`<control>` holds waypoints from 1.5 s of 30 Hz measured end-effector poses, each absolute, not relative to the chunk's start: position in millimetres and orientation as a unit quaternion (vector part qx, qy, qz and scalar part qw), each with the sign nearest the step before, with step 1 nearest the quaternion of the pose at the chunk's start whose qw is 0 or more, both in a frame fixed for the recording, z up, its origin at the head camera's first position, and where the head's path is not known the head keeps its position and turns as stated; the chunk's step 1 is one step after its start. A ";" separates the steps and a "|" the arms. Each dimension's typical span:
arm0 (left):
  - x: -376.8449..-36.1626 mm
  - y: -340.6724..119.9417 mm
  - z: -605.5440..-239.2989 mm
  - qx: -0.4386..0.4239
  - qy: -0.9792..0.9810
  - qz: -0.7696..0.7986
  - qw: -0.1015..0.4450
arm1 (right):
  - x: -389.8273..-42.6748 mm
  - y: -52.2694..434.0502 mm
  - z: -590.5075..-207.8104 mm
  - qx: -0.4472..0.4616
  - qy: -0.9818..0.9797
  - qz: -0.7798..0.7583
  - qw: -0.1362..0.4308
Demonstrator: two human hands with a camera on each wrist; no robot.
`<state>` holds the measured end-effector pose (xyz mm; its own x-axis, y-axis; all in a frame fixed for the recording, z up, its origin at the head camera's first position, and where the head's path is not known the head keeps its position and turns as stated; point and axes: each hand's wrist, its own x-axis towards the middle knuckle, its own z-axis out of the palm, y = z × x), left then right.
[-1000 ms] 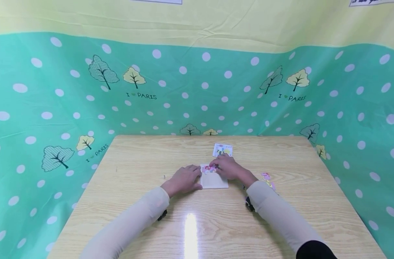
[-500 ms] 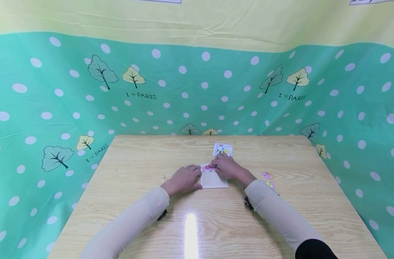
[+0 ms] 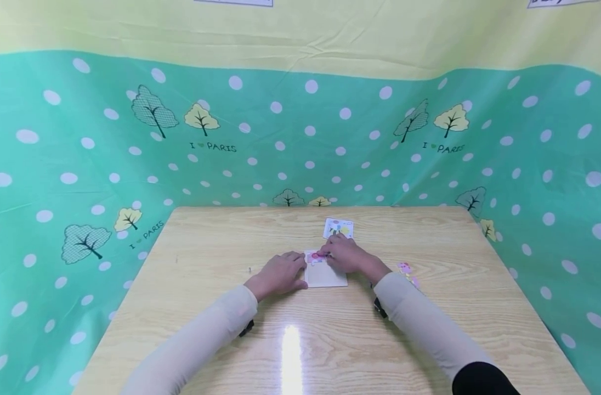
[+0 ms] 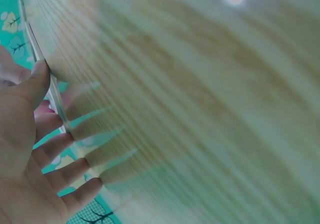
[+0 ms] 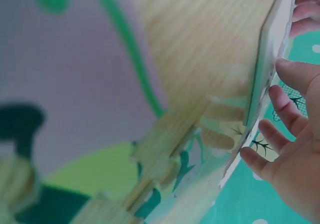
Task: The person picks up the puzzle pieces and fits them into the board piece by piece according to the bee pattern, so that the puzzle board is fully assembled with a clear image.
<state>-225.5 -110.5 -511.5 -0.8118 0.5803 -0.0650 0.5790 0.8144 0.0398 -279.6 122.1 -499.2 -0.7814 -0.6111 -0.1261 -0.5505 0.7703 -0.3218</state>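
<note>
A white square puzzle board (image 3: 326, 276) lies mid-table, with pink puzzle pieces (image 3: 313, 257) along its far left part. My left hand (image 3: 279, 272) rests at the board's left edge. Its spread fingers touch that edge in the left wrist view, thumb (image 4: 41, 76) apart from them. Reaching over the far part of the board, my right hand (image 3: 345, 253) puts its fingertips on the pieces there. In the right wrist view its fingers (image 5: 274, 134) are spread and only slightly bent along the board (image 5: 270, 38). Exactly what lies under those fingertips is hidden.
A picture card (image 3: 338, 226) lies just beyond the board, partly behind my right hand. Loose pink and yellow puzzle pieces (image 3: 404, 267) lie right of my right wrist, partly hidden by the sleeve. A patterned green curtain (image 3: 310, 142) stands behind the wooden table (image 3: 221, 236).
My right fingertips have shifted very slightly on the pink pieces over the last second. My left hand keeps its place at the board's edge. The head view has moved a little.
</note>
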 end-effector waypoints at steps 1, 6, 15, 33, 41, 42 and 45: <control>-225.4 -110.7 -511.8 0.304 0.952 0.009 0.039 | -279.4 122.8 -498.5 -0.314 0.932 -0.139 0.114; -225.5 -111.5 -512.2 0.302 0.952 0.011 0.044 | -279.1 129.4 -492.9 -0.320 0.927 -0.161 0.113; -226.1 -111.4 -514.7 0.302 0.952 0.013 0.044 | -276.3 150.2 -486.7 -0.323 0.923 -0.178 0.111; -226.9 -112.1 -516.3 0.301 0.952 0.021 0.049 | -264.0 213.2 -483.8 -0.300 0.924 -0.212 0.108; -225.1 -111.4 -514.9 0.294 0.954 0.024 0.057 | -260.4 243.6 -485.2 -0.285 0.930 -0.212 0.092; -224.9 -111.2 -514.7 0.293 0.954 0.024 0.057 | -259.9 247.2 -485.5 -0.283 0.931 -0.213 0.091; -224.9 -110.5 -514.6 0.293 0.954 0.024 0.057 | -257.5 257.5 -486.4 -0.278 0.932 -0.217 0.090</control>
<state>-224.9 -110.5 -514.6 -0.8218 0.5617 -0.0954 0.5563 0.8273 0.0788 -257.5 257.5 -486.4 -0.8294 -0.5566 -0.0475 -0.4786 0.7518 -0.4536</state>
